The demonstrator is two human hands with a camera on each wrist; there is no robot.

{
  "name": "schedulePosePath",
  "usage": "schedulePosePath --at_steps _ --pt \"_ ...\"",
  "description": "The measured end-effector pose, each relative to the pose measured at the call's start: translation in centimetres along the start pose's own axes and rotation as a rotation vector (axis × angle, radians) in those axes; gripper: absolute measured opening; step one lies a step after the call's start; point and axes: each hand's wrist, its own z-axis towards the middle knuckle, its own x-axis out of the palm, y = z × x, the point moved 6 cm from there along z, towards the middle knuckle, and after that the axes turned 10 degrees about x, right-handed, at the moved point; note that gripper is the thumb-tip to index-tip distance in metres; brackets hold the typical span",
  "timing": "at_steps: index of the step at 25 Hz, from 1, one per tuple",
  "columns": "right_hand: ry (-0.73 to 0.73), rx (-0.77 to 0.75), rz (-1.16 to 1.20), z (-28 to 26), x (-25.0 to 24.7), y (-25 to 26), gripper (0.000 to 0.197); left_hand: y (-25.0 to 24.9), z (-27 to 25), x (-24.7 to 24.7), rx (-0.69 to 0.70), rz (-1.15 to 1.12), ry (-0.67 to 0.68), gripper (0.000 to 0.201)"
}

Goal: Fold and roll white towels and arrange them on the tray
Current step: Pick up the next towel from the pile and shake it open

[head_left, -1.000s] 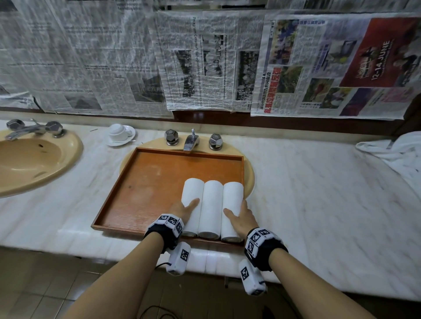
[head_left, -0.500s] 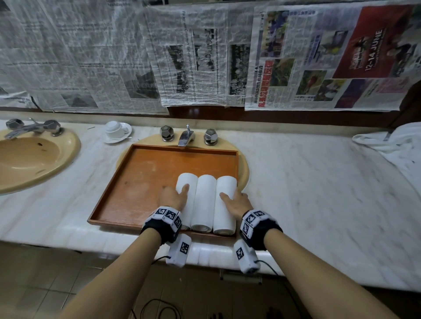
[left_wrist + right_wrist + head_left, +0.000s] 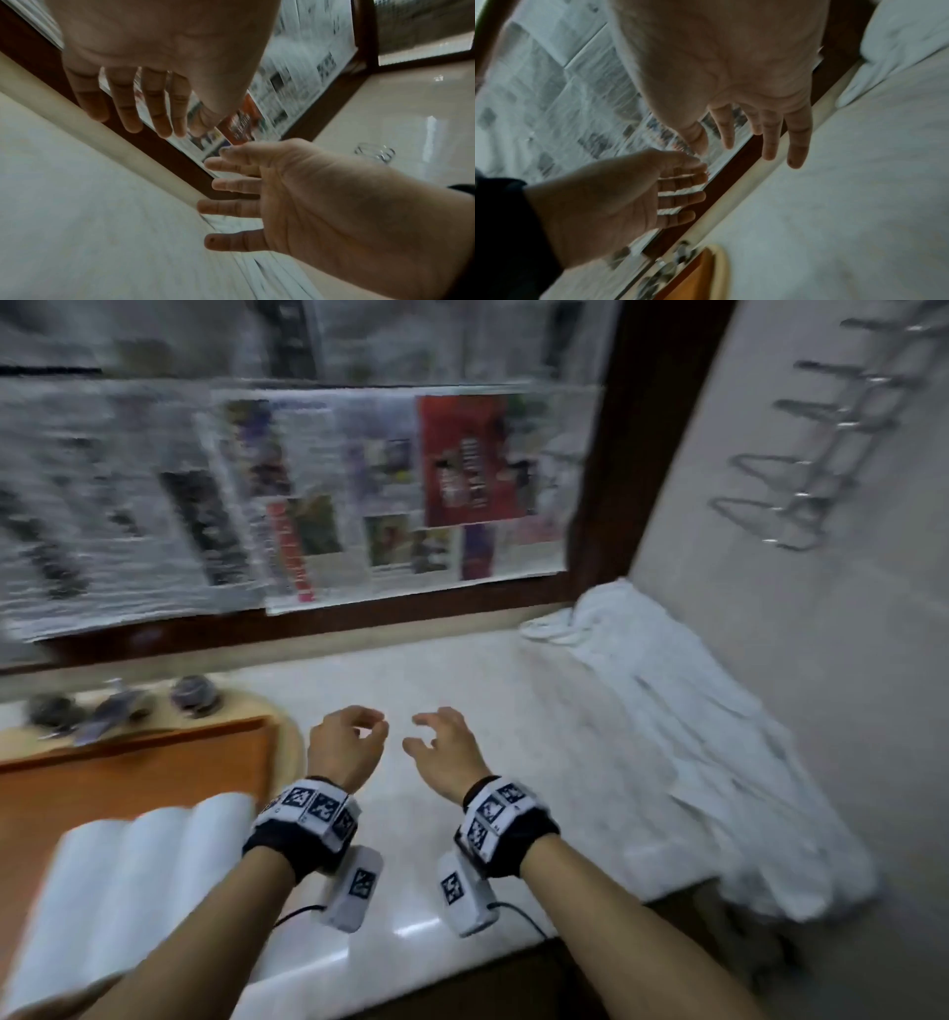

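Note:
Three rolled white towels (image 3: pixel 138 875) lie side by side on the brown wooden tray (image 3: pixel 128 762) at the lower left, blurred. A loose pile of white towels (image 3: pixel 693 737) is heaped against the right wall. It also shows as the towel pile (image 3: pixel 270 274) in the left wrist view and the towel pile (image 3: pixel 898 40) in the right wrist view. My left hand (image 3: pixel 359 731) and right hand (image 3: pixel 431 737) hover side by side over the bare marble counter between tray and pile. Both are empty, with fingers loosely spread. My left hand (image 3: pixel 144 113) and right hand (image 3: pixel 752 138) touch nothing.
The tray lies over a beige basin (image 3: pixel 292 742) with taps (image 3: pixel 118 706) behind it. Newspaper sheets (image 3: pixel 359 495) cover the back wall. A metal rack (image 3: pixel 801 469) hangs on the right wall. The counter's front edge (image 3: pixel 411 963) runs below my wrists.
Both hands have let go of the rolled towels and moved right, over the bare counter. The head view has swung right, toward the towel pile.

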Motion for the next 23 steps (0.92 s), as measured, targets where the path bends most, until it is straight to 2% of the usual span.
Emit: schedulePosePath --at_steps 3,6,8,10,12,14,16,18,20,21,23 --pt "-0.158 0.116 0.024 0.7 -10.2 -10.4 0.035 -10.1 1.4 11.7 0.192 -0.019 0.164 0.015" --pt "-0.416 0.242 -0.055 -0.6 -19.8 -19.9 0.033 -18.5 1.4 22.8 0.364 0.005 0.364 0.018" --pt "-0.641 0.382 -0.178 -3.0 -25.7 -25.4 0.04 -23.0 0.9 29.4 0.477 0.036 0.482 0.022" --pt "-0.797 0.528 -0.285 -5.4 -29.7 -29.4 0.051 -26.0 0.2 33.9 0.556 0.063 0.584 0.025" --pt "-0.838 0.688 -0.324 -7.3 -32.8 -33.9 0.055 -29.1 -1.0 38.1 0.626 0.098 0.685 0.032" --pt "-0.771 0.782 -0.346 -8.1 -34.2 -37.0 0.045 -31.1 -2.0 40.7 0.676 0.149 0.761 0.041" --pt "-0.776 0.697 -0.349 -8.2 -35.0 -38.1 0.032 -32.6 -2.8 42.1 0.711 0.203 0.797 0.051" --pt "-0.872 0.489 -0.329 -8.4 -35.6 -37.7 0.018 -33.8 -3.3 42.6 0.77 0.227 0.797 0.063" --pt "-0.949 0.279 -0.332 -8.8 -36.2 -36.1 0.019 -35.1 -3.2 42.7 0.888 0.226 0.759 0.068" --pt "-0.973 0.173 -0.311 -9.0 -36.5 -34.9 0.024 -35.6 -3.0 42.5 0.942 0.214 0.742 0.064" --pt "-1.014 -0.011 -0.251 -9.3 -37.2 -31.6 0.028 -36.4 -1.9 41.4 0.992 0.187 0.717 0.04"
